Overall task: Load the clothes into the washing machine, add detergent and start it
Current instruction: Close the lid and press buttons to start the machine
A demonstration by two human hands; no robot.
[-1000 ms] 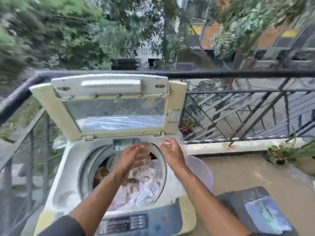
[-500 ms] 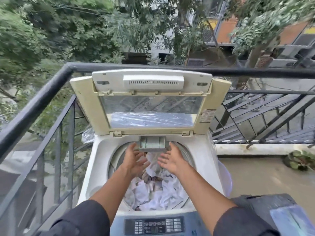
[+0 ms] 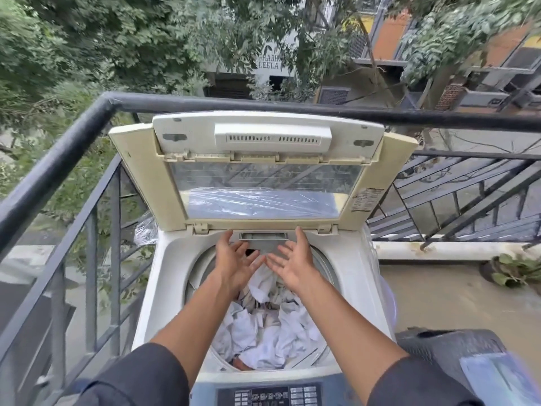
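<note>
A white top-loading washing machine (image 3: 172, 276) stands on a balcony with its lid (image 3: 263, 171) raised upright. White and pale clothes (image 3: 263, 332) fill the drum. A grey detergent drawer (image 3: 262, 237) sits at the back rim of the opening, nearly pushed in. My left hand (image 3: 234, 265) and my right hand (image 3: 289, 263) hover side by side just in front of the drawer, fingers spread and straight, holding nothing. The control panel (image 3: 269, 395) lies at the near edge.
A black metal railing (image 3: 73, 133) runs along the left and behind the machine. A dark grey bin (image 3: 448, 347) with a plastic sheet (image 3: 503, 379) stands at the lower right. A potted plant (image 3: 509, 268) sits on the balcony floor to the right.
The camera has swung left and centred on the machine. The detergent drawer has gone from pulled out to nearly pushed in. Both hands have moved up close to it.
</note>
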